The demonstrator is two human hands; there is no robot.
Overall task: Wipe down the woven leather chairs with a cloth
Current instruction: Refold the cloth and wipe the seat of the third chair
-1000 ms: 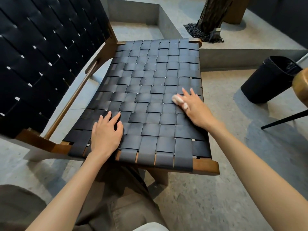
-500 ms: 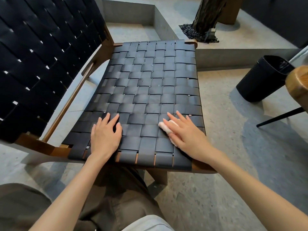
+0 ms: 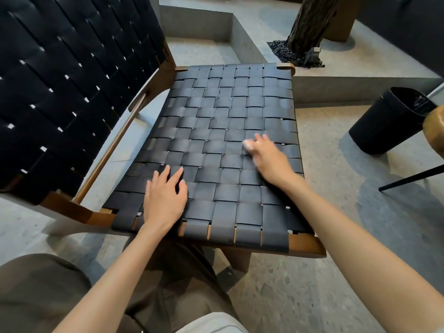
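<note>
The chair has a seat of woven black leather straps (image 3: 223,121) on a brown wooden frame (image 3: 305,243), with a woven black backrest (image 3: 60,80) at the left. My left hand (image 3: 164,195) lies flat with fingers spread on the seat near its front left edge. My right hand (image 3: 270,159) presses a small white cloth (image 3: 247,144) onto the seat's right side; only a bit of cloth shows past the fingers, and the hand is blurred.
A black ribbed bin (image 3: 389,118) stands on the floor to the right. A round wooden edge (image 3: 434,131) and a thin black leg (image 3: 413,176) sit at the far right. A raised concrete planter (image 3: 360,80) with a tree trunk (image 3: 310,22) lies behind the chair.
My right hand with the cloth slid from the seat's front right area back up and away from me along the right side. My left hand stayed put.
</note>
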